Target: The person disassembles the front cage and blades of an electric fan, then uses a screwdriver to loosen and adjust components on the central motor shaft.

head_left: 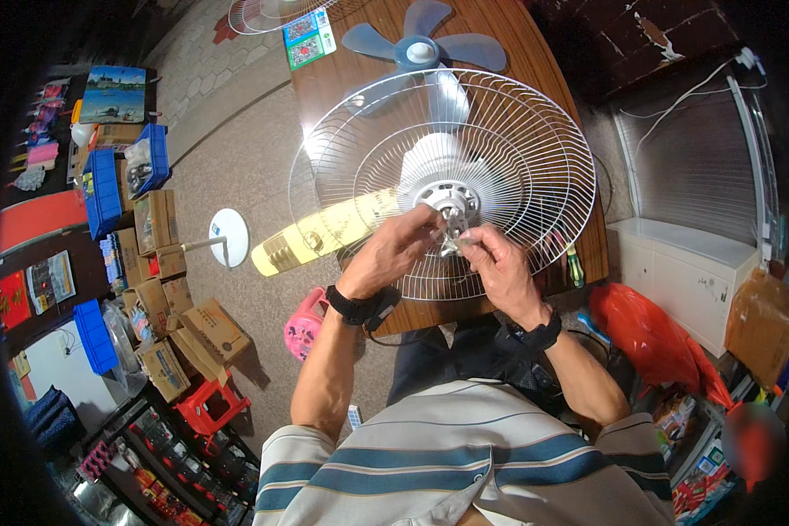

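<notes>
Striped shirt (465, 451) filled bottom; mid-frame, left hand (394, 248) and right hand (505, 273), fingers nearly closed, pinched a shiny piece (451, 235); upper-left blue bin (159, 145) held bagged goods (137, 167).

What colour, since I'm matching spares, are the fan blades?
The fan blades are blue-grey, clearest in the head view.

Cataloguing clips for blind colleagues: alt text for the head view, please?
A person's left hand and right hand meet at a small shiny piece near the centre of a round white wire fan guard. A translucent blue five-bladed fan rotor lies beyond on the brown wooden table.
</notes>
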The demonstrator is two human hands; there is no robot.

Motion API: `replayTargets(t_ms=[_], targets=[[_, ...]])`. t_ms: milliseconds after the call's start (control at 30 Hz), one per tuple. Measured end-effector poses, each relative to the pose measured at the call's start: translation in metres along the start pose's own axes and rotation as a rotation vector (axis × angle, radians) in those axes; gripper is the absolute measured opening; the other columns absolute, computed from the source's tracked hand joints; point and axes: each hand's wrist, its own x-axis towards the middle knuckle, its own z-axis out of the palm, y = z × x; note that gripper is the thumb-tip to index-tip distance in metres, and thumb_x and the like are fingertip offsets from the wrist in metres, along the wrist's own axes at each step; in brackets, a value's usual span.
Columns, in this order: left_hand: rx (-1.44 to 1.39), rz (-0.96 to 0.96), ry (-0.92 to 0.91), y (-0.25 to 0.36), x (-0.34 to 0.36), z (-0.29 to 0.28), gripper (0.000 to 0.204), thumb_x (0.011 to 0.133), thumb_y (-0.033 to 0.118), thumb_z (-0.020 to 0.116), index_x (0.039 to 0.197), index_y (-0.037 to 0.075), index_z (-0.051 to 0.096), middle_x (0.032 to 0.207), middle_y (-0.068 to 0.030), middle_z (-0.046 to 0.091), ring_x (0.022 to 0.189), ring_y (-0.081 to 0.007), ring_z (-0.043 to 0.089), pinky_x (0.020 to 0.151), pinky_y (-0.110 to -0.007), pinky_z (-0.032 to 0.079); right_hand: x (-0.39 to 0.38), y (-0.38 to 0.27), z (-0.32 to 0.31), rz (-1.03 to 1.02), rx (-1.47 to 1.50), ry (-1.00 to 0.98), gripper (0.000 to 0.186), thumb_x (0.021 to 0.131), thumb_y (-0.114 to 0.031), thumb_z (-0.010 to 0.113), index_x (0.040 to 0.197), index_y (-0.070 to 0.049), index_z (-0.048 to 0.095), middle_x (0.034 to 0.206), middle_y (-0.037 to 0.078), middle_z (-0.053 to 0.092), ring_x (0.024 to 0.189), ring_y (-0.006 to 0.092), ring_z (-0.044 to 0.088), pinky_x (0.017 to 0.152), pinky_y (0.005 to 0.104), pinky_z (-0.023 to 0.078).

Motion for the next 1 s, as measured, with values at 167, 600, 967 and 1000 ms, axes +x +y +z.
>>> replayTargets(t_ms=[167,600,967,1000], targets=[[-0.187,0.048,0.065,-0.029,0.000,0.014,0.011,0.110,0.013,0.062,0.116,0.004,0.063,0.092,-0.0002,0.064,0.082,-0.0100,0.061,0.073,-0.028,0.053,-0.006,0.018,0.014,0.078,0.013,0.038,0.017,0.107,-0.014,0.066,0.115,0.000,0.069,0.093,0.007,0.068,0.075,0.0151,0.065,0.067,0.0312,0.054],[-0.428,-0.071,0.258,-0.027,-0.018,0.037,0.019,0.111,0.021,0.063,0.115,0.002,0.064,0.092,0.0001,0.064,0.082,-0.0088,0.061,0.074,-0.025,0.051,-0.008,0.013,0.013,0.139,0.183,-0.020,0.037,0.114,-0.035,0.058,0.116,0.000,0.069,0.092,0.006,0.070,0.077,0.0115,0.064,0.069,0.0284,0.051],[-0.324,-0.189,0.385,-0.008,0.002,0.046,0.033,0.109,0.033,0.066,0.105,0.000,0.069,0.084,0.0010,0.064,0.068,-0.0075,0.056,0.061,-0.025,0.048,0.014,0.006,0.025,0.097,0.233,0.156,0.025,0.112,-0.024,0.064,0.109,0.000,0.068,0.083,0.000,0.062,0.074,0.0063,0.059,0.063,0.0266,0.047],[-0.333,-0.210,0.369,-0.010,0.003,0.045,0.032,0.109,0.032,0.067,0.104,0.000,0.068,0.083,0.0017,0.064,0.068,-0.0070,0.056,0.062,-0.025,0.048,0.017,0.004,0.025,0.092,0.241,0.190,0.025,0.111,-0.025,0.066,0.110,0.001,0.068,0.083,0.001,0.064,0.072,0.0072,0.059,0.061,0.0275,0.047]])
